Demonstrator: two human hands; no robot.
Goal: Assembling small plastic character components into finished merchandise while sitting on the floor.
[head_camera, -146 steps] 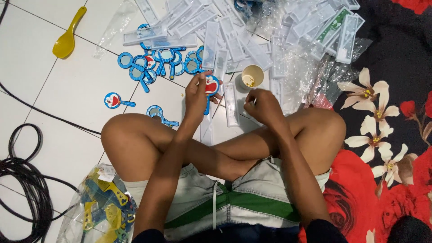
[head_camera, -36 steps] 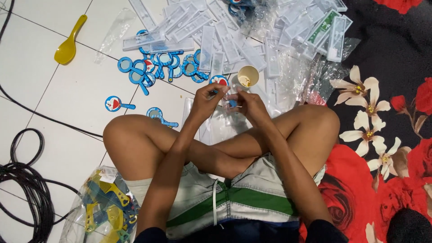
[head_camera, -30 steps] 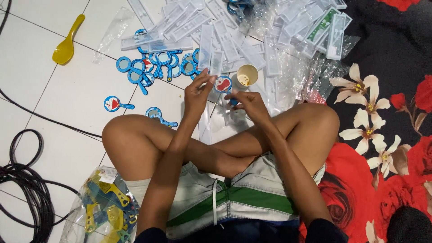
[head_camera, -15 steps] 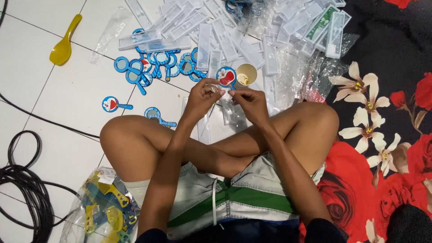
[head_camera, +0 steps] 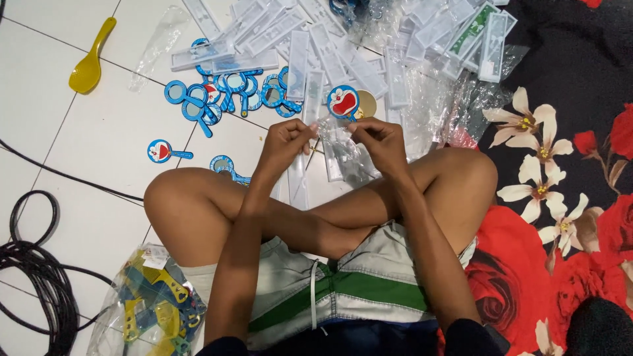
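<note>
Two bare hands meet just above the person's crossed legs. The left hand (head_camera: 285, 140) and the right hand (head_camera: 379, 140) each pinch an upper corner of a small clear plastic sleeve (head_camera: 339, 146), fingers closed on its edge, so the sleeve hangs between them over the white tiled floor (head_camera: 79, 125). A round blue toy mirror with a cartoon face (head_camera: 343, 102) stands at the sleeve's mouth, just above the fingertips; whether a finger touches it cannot be told. Behind it lies a heap of clear plastic cases (head_camera: 316, 46), and to the left of that a cluster of blue toy mirrors (head_camera: 224, 95). One more blue mirror (head_camera: 161, 151) lies apart near the left knee. A yellow plastic spoon (head_camera: 89, 62) rests far left, a coiled black cable (head_camera: 39, 277) lower left, and a bag of yellow and blue toys (head_camera: 151, 310) beside the left thigh. A floral red and black mat (head_camera: 580, 198) lies on the right.
</note>
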